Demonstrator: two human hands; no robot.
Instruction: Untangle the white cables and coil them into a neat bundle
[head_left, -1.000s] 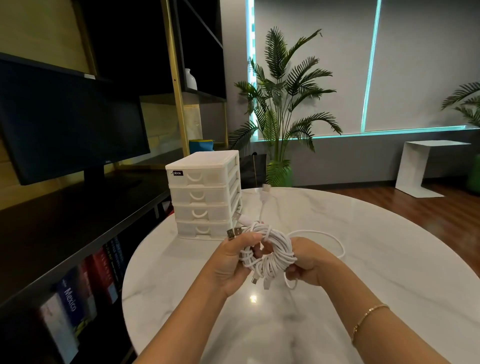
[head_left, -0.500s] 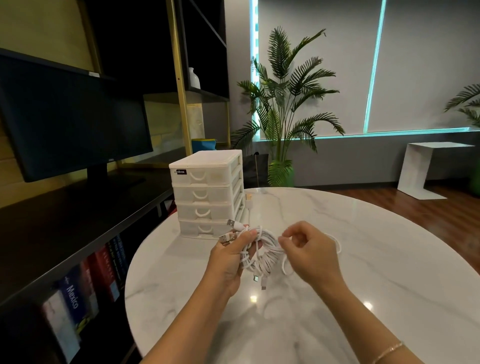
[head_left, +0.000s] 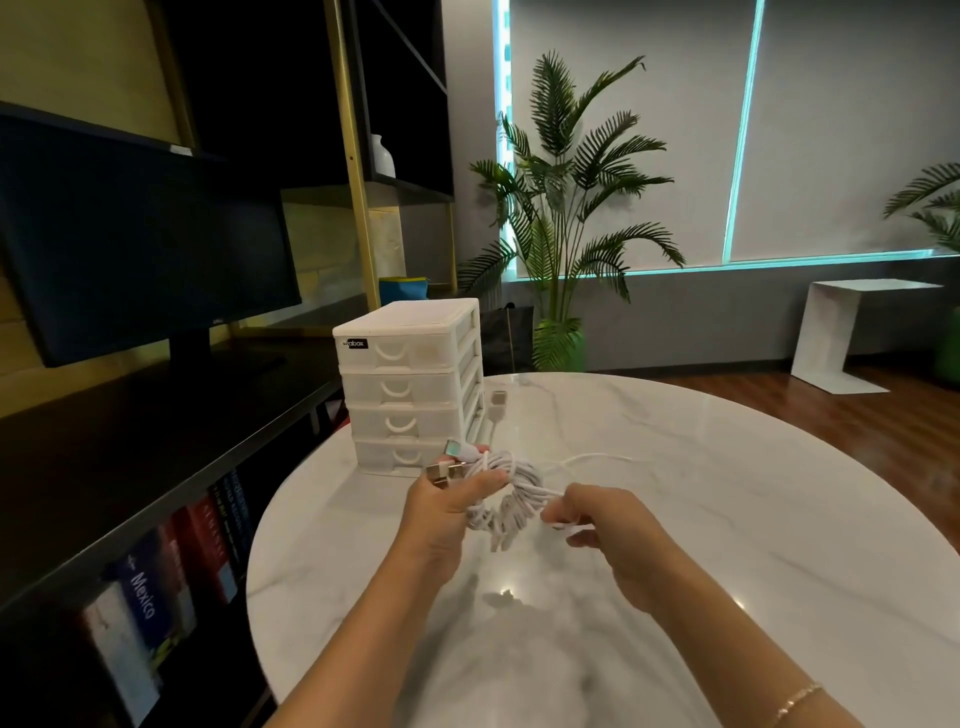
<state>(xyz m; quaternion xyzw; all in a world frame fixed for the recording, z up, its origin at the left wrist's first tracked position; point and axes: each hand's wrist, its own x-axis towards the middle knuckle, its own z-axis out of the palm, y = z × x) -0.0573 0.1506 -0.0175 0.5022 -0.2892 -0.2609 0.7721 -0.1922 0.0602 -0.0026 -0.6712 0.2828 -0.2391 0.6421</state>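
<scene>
Two hands | left hand (head_left: 453, 499) grips cable coil (head_left: 511, 496) | right hand (head_left: 605, 525) pinches strand

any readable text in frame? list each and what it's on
"abox": black label on the top drawer of the white drawer unit; small characters before it are too blurred to read.
"Mexico": spine of the blue book on the lower shelf.
Red book spines beside it: lettering too small to read.
Monitor logo: too small to read.

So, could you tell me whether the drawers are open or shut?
Shut: all four fronts of the drawers sit flush in one stack, none pulled out.
</scene>
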